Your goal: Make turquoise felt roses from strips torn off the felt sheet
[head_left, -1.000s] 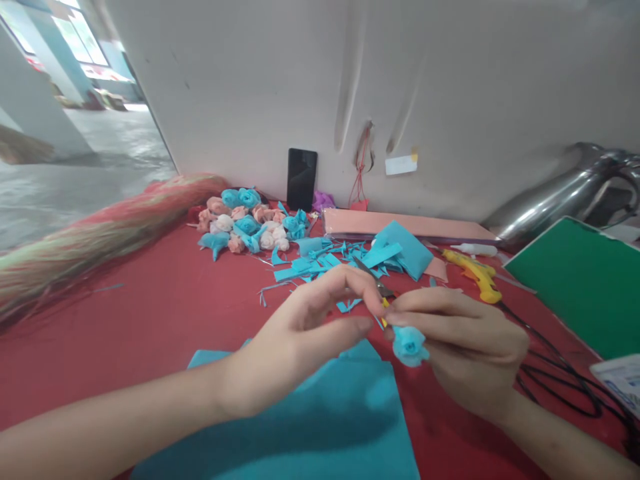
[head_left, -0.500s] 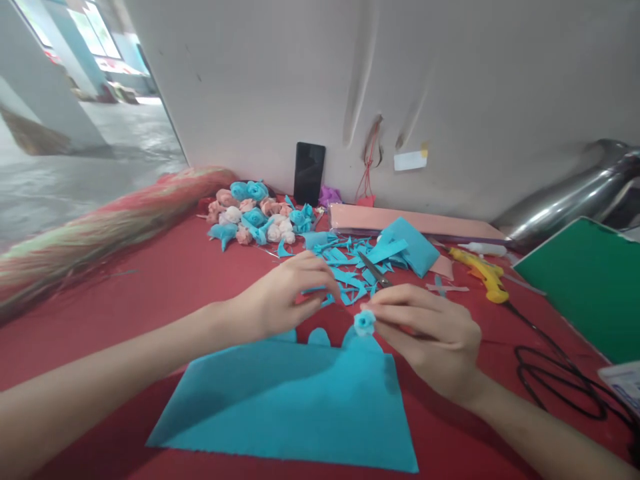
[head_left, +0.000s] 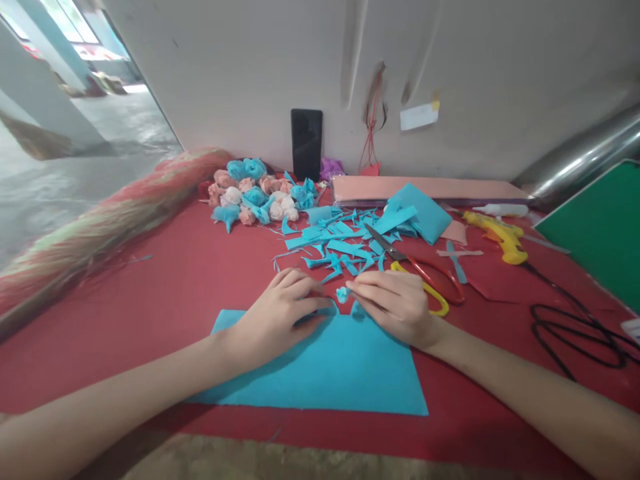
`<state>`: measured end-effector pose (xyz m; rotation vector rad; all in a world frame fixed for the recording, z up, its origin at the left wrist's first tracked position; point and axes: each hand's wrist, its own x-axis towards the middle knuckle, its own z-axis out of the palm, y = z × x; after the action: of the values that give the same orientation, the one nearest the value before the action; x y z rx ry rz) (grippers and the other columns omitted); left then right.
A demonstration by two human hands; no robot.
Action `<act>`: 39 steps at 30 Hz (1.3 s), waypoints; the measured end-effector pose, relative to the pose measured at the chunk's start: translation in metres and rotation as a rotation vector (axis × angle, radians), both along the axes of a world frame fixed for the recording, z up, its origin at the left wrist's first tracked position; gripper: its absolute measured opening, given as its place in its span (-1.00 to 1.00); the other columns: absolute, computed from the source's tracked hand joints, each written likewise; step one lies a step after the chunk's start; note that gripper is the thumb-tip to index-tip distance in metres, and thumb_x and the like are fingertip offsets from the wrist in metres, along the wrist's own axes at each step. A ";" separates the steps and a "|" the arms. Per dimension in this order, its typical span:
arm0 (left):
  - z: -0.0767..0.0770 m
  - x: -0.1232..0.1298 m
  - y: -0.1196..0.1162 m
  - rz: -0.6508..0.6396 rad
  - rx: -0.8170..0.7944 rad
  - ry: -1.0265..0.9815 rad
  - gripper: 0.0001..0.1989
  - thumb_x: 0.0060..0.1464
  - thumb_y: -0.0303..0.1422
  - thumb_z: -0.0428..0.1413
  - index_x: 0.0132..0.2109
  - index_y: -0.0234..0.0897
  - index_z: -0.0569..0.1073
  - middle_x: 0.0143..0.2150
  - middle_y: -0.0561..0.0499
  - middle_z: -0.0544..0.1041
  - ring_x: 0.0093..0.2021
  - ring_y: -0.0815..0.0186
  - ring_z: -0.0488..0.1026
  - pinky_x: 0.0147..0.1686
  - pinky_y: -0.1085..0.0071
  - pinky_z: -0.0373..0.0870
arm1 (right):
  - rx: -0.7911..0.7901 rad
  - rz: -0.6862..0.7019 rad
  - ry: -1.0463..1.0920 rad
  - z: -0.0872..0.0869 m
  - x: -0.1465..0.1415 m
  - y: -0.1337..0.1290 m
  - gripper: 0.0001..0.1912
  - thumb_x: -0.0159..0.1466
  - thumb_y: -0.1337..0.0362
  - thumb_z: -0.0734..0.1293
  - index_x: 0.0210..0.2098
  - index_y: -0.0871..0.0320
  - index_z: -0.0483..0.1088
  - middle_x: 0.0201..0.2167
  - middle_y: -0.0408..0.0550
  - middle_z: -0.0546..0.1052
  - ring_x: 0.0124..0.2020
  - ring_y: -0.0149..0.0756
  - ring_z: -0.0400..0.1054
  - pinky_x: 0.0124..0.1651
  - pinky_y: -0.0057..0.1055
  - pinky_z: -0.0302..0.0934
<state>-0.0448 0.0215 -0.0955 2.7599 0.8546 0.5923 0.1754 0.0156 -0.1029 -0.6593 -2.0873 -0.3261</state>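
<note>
In my right hand (head_left: 393, 303), pinched between thumb and fingertips, is a small light-blue paper flower (head_left: 343, 294). My left hand (head_left: 287, 303) rests low over a large blue paper sheet (head_left: 345, 370), its fingers curved and the thumb apart from the index finger. Its fingertips touch or nearly touch a rounded blue paper petal (head_left: 330, 308) at the sheet's far edge; whether they grip it I cannot tell. Another blue petal (head_left: 357, 310) lies partly under my right hand. Just beyond that hand are scissors (head_left: 425, 270) with red and yellow handles.
Blue paper scraps (head_left: 345, 243) lie beyond my hands. Pink, white and blue paper flowers (head_left: 257, 193) are heaped at the back left, near a leaning phone (head_left: 307, 143). A yellow glue gun (head_left: 500, 237) with a black cord (head_left: 565, 327) is at right. A broom (head_left: 110, 220) lies along the left.
My left hand has come down to the petals at the sheet's far edge. My right hand has moved left and lower with the flower, uncovering the scissors' handles. The view has tilted down.
</note>
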 end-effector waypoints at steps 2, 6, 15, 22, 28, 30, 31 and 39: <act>-0.001 0.000 0.000 0.019 0.004 -0.003 -0.80 0.20 -0.40 0.02 -0.07 -0.32 0.46 -0.10 -0.14 0.49 -0.07 0.12 0.32 -0.04 0.11 0.31 | 0.011 0.007 -0.020 -0.001 0.000 -0.001 -0.90 0.23 0.46 0.32 -0.33 0.24 0.50 -0.43 -0.01 0.62 -0.48 -0.34 0.49 -0.47 -0.43 0.28; -0.001 -0.001 -0.001 0.009 0.015 -0.021 -0.82 0.18 -0.41 0.04 -0.09 -0.30 0.44 -0.07 -0.13 0.49 -0.06 0.12 0.31 -0.01 0.09 0.28 | 0.017 0.022 -0.052 0.000 0.001 -0.003 -0.87 0.25 0.45 0.30 -0.29 0.21 0.50 -0.41 -0.04 0.63 -0.49 -0.38 0.48 -0.49 -0.45 0.25; -0.005 -0.003 -0.001 -0.087 -0.025 -0.087 -0.88 0.20 -0.52 0.00 -0.17 -0.28 0.41 -0.19 -0.03 0.52 -0.12 0.28 0.43 0.14 0.17 0.20 | -0.004 -0.012 -0.003 0.000 0.002 0.000 -0.89 0.25 0.44 0.30 -0.31 0.22 0.49 -0.42 -0.04 0.62 -0.46 -0.37 0.50 -0.46 -0.47 0.31; -0.004 -0.001 0.002 -0.089 -0.061 -0.112 -0.88 0.20 -0.52 0.00 -0.18 -0.30 0.41 -0.25 -0.05 0.53 -0.19 0.27 0.46 0.08 0.18 0.26 | -0.012 -0.013 0.005 0.001 0.001 0.000 -0.90 0.24 0.43 0.32 -0.32 0.24 0.50 -0.43 -0.04 0.62 -0.49 -0.37 0.49 -0.47 -0.46 0.32; -0.003 0.001 0.002 -0.083 -0.139 -0.142 -0.81 0.23 -0.47 -0.06 -0.24 -0.29 0.46 -0.28 -0.07 0.54 -0.21 0.26 0.46 -0.09 0.30 0.37 | -0.022 -0.012 0.011 0.001 0.000 0.000 -0.90 0.25 0.42 0.32 -0.34 0.23 0.50 -0.45 -0.04 0.61 -0.50 -0.38 0.48 -0.48 -0.48 0.31; -0.004 0.001 0.002 -0.045 -0.186 -0.158 -0.82 0.22 -0.45 -0.05 -0.24 -0.30 0.46 -0.27 -0.08 0.54 -0.20 0.24 0.46 -0.14 0.33 0.38 | -0.022 -0.007 0.018 0.001 0.000 0.001 -0.91 0.24 0.43 0.33 -0.35 0.25 0.50 -0.46 -0.03 0.61 -0.51 -0.38 0.48 -0.49 -0.47 0.31; -0.003 0.002 0.001 -0.018 -0.211 -0.168 -0.83 0.20 -0.44 -0.04 -0.24 -0.31 0.45 -0.27 -0.08 0.55 -0.20 0.24 0.47 -0.16 0.34 0.39 | -0.023 -0.006 0.021 0.001 0.000 0.001 -0.91 0.23 0.44 0.33 -0.36 0.25 0.50 -0.46 -0.03 0.61 -0.51 -0.38 0.48 -0.49 -0.47 0.31; 0.010 0.005 0.001 0.227 -0.474 -0.329 -0.92 0.13 -0.41 0.02 -0.30 -0.28 0.40 -0.41 0.05 0.53 -0.41 0.36 0.47 -0.36 0.48 0.39 | -0.077 -0.007 0.083 0.000 -0.001 0.000 -0.89 0.22 0.41 0.34 -0.37 0.15 0.53 -0.46 -0.09 0.62 -0.50 -0.38 0.49 -0.45 -0.49 0.36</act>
<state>-0.0399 0.0225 -0.0859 2.0899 1.0704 0.7436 0.1742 0.0152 -0.1028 -0.7148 -2.0269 -0.2195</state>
